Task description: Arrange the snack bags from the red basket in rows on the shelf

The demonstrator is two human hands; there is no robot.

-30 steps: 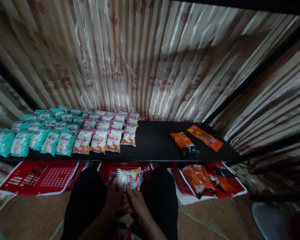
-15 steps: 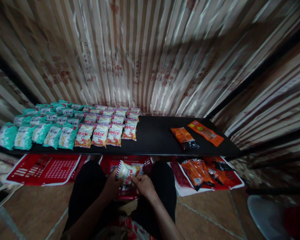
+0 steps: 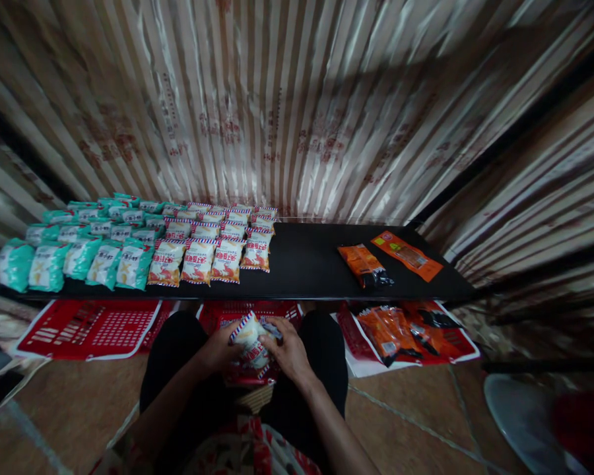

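Observation:
Between my knees, a small snack bag (image 3: 253, 349) with a striped edge is held tilted in both hands. My left hand (image 3: 224, 346) is closed on its left side, and my right hand (image 3: 286, 349) grips its right side with bent fingers. Beneath the bag is a red basket (image 3: 290, 309), mostly hidden by my hands and legs. On the black shelf (image 3: 301, 264) ahead, several matching snack bags (image 3: 198, 260) stand in rows. Several teal snack bags (image 3: 103, 262) fill the shelf to their left.
On the shelf's right part lie an orange-and-black packet (image 3: 361, 264) and a flat orange packet (image 3: 406, 254). A red basket of orange packets (image 3: 389, 333) sits below right; another red basket (image 3: 92, 330) is below left. Striped curtain (image 3: 297, 119) hangs behind, and a pale stool (image 3: 519, 415) stands at the right.
The snack bag has been turned in my hands and now tilts more steeply. My right hand has moved up along its right side. The whole view has shifted slightly.

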